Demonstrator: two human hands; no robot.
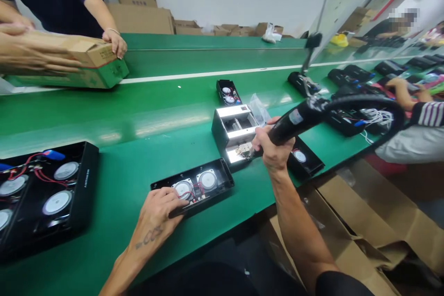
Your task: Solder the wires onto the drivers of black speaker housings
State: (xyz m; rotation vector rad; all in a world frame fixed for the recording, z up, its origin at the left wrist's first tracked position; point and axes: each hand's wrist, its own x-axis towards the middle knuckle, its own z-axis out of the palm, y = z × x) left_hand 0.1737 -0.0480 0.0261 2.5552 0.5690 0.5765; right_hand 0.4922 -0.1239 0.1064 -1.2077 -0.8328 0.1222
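Observation:
My left hand grips the near left edge of an open black speaker housing, which lies on the green bench with two round white-faced speakers and red wires inside. My right hand is wrapped round a black electric screwdriver, held at a slant with its thick cable curving off to the right. The screwdriver's tip end is at the front of a metal screw feeder; my fingers hide whether it touches. Behind the feeder lies another small open housing, and a black one sits partly under my right wrist.
Open black housings stand at left. A co-worker's hands hold a carton at the far left. More housings and another person's hand are at right. Open cartons stand below the bench edge. A clear plastic bag lies behind the feeder.

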